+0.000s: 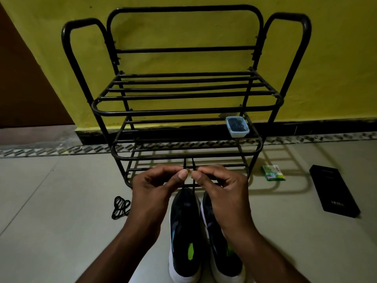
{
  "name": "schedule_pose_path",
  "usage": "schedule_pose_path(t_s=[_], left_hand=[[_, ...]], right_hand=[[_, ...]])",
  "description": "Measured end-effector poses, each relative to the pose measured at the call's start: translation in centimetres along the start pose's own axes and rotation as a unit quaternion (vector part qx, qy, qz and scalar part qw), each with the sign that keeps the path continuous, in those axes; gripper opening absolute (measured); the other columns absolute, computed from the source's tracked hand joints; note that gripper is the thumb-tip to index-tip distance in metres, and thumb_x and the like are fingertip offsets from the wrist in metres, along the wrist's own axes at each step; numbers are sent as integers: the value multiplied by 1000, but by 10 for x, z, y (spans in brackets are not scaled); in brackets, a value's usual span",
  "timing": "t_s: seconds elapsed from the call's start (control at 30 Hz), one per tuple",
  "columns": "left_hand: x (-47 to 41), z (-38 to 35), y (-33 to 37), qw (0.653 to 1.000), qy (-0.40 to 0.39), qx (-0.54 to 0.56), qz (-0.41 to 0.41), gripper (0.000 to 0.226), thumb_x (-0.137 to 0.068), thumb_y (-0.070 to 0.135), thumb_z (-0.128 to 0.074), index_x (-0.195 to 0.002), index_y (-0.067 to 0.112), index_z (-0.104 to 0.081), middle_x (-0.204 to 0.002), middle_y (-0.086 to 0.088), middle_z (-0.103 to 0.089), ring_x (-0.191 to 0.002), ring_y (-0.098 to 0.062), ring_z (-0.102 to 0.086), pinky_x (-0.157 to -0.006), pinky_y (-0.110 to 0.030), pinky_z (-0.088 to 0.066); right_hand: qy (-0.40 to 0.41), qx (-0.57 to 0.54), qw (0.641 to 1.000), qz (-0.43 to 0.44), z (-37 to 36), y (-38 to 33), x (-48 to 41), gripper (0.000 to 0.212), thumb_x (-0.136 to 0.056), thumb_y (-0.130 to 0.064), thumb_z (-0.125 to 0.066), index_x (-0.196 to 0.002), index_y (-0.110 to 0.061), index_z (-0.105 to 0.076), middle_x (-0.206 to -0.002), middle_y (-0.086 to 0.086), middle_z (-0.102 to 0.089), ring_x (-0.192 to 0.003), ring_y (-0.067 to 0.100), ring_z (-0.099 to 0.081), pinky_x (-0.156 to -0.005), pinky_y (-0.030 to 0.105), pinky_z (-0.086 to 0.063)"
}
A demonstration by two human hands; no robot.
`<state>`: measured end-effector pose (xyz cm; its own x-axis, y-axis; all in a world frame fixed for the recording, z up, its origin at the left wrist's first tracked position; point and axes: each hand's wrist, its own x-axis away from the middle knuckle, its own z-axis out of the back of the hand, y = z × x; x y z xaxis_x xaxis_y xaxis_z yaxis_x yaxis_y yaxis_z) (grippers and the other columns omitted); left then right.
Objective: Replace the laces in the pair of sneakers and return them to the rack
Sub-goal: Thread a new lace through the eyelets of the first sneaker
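Observation:
Two dark sneakers with white soles stand side by side on the floor, toes toward the rack: the left sneaker (184, 231) and the right sneaker (221, 256), partly under my right arm. My left hand (157, 186) and my right hand (222, 186) are raised above the toes, each pinching one end of a black lace (188, 163) whose tips stick up between my fingers. The lace runs down toward the left sneaker. The black metal shoe rack (183, 111) stands just behind, against the yellow wall.
A coiled black lace (120, 207) lies on the floor to the left. A small clear plastic box (237, 126) with dark contents sits on the rack's middle shelf. On the floor at right lie a green packet (273, 173) and a black box (334, 190).

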<state>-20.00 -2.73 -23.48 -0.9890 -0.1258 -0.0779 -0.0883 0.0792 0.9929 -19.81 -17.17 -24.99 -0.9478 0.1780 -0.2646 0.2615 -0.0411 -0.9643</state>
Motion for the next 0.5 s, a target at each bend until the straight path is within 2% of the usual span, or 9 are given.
schedule_pose_path(t_s=[0.1, 0.23, 0.3, 0.33, 0.4, 0.43, 0.5], left_hand=[[1, 0, 0, 1000, 4, -3, -2, 4, -85, 11, -75, -86, 13, -78, -85, -4, -77, -83, -11, -73, -64, -12, -50], [-4, 5, -8, 999, -19, 25, 25, 12, -98, 14, -62, -91, 9, -70, -87, -9, -72, -88, -28, -71, -79, -35, -58], [-9, 8, -15, 998, -28, 34, 48, 18, -103, 15, -54, -94, 5, -65, -86, -9, -68, -76, -25, -65, -70, -33, -54], [-12, 10, -19, 999, -29, 3, 41, 19, -104, 15, -53, -94, 4, -64, -86, -9, -68, -71, -18, -62, -65, -28, -50], [-14, 18, -35, 990, -33, -134, -11, 18, -103, 12, -54, -91, 8, -66, -86, -1, -73, -66, -5, -61, -61, -17, -45], [-15, 24, -44, 972, -42, -226, -38, 18, -102, 8, -55, -90, 12, -67, -87, 5, -74, -69, 0, -62, -62, -13, -43], [-17, 38, -68, 914, -72, -396, -54, 26, -92, -4, -56, -89, 19, -68, -87, 12, -74, -80, 1, -64, -64, -11, -44]], right_hand=[[0, -9, 1000, -7, 1, 1, -1, 8, -83, -13, -80, -89, -17, -79, -86, -6, -75, -87, 7, -71, -78, 20, -55], [2, -19, 1000, -21, 0, 4, -2, 4, -87, -12, -75, -90, -14, -77, -83, 1, -76, -84, 18, -74, -82, 35, -59], [-6, -47, 998, -44, 2, 8, -2, 4, -91, -10, -71, -88, -12, -72, -75, 7, -74, -73, 24, -75, -76, 39, -61], [-10, -39, 998, -51, 3, 12, -4, 5, -92, -11, -70, -87, -13, -70, -72, 7, -72, -67, 24, -73, -69, 37, -61], [-25, 26, 998, -57, 9, 29, -5, 6, -93, -14, -70, -88, -18, -70, -70, 2, -70, -61, 17, -68, -58, 30, -55], [-33, 71, 995, -56, 12, 40, -5, 6, -92, -16, -71, -88, -20, -72, -73, -3, -71, -62, 13, -67, -58, 26, -54], [-52, 164, 984, -50, 17, 65, -5, 6, -89, -16, -74, -88, -22, -76, -81, -9, -73, -74, 5, -69, -68, 23, -55]])
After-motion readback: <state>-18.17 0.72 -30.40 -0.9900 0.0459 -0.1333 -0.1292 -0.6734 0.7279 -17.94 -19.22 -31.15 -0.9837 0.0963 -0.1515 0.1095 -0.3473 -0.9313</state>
